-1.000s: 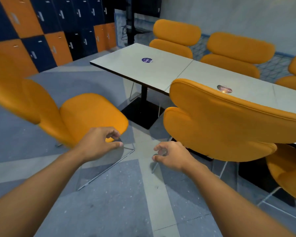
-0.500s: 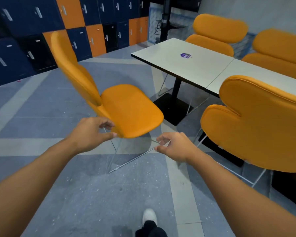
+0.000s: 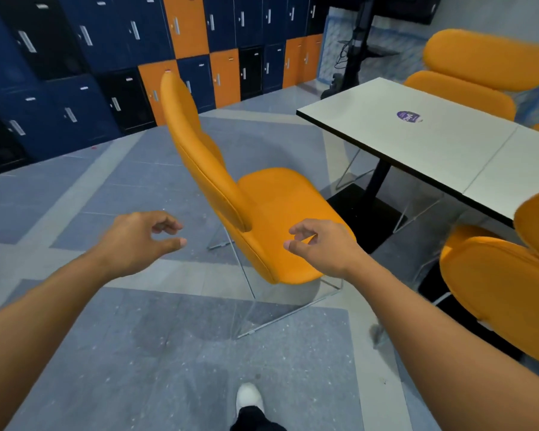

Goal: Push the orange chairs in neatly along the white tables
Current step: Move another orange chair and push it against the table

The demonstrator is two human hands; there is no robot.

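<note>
Floor point(image 3: 168, 337): grey speckled tiles crossed by paler grey bands. Back wall: lockers point(image 3: 122, 57) in navy, black and orange, stacked in rows. A black stand point(image 3: 355, 51) with cables sits in the far corner. Two white desks butt end to end at right, the near desk point(image 3: 417, 141) carrying a round purple sticker point(image 3: 409, 116) and standing on a black pedestal base point(image 3: 364, 209); the second desk point(image 3: 517, 169) runs out of frame. The loose orange chair point(image 3: 280, 213) stands on the open floor, apart from the desk, its back toward the lockers and its seat turned toward the desk end, on a thin sled frame. Another orange chair point(image 3: 504, 281) is tucked against the desk at right; a far chair point(image 3: 479, 63) sits behind it. Left hand point(image 3: 137, 241) is in the air beside the chair's back, grip apart, fingers loosely curled, holding nothing. Right hand point(image 3: 324, 247) is over the seat's near edge, grip likewise apart; contact cannot be told. A white shoe point(image 3: 249, 396) shows at bottom.
</note>
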